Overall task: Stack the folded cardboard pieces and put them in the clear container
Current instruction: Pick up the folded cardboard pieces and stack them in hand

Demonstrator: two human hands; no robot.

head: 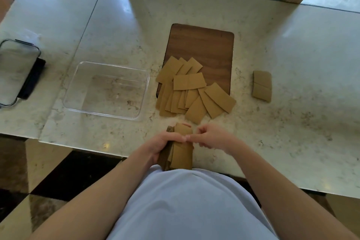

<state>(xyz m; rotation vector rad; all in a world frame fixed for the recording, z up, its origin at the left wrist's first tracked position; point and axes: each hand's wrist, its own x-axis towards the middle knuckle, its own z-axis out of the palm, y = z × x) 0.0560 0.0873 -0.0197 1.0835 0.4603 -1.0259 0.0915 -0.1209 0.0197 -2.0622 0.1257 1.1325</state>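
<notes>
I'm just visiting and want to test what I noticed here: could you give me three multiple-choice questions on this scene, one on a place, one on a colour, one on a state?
1. Where does the clear container stand?
A. left of the loose cardboard pieces
B. on the wooden board
C. on the floor

2. What colour is the person's shirt?
A. red
B. pale blue
C. black

3. What is in the container?
A. a full stack
B. one piece
C. nothing

Answers: 1 A, it stands on the counter left of the pile. 2 B, the cloth looks pale blue. 3 C, only counter shows through it; the left hand holds the stack.
</notes>
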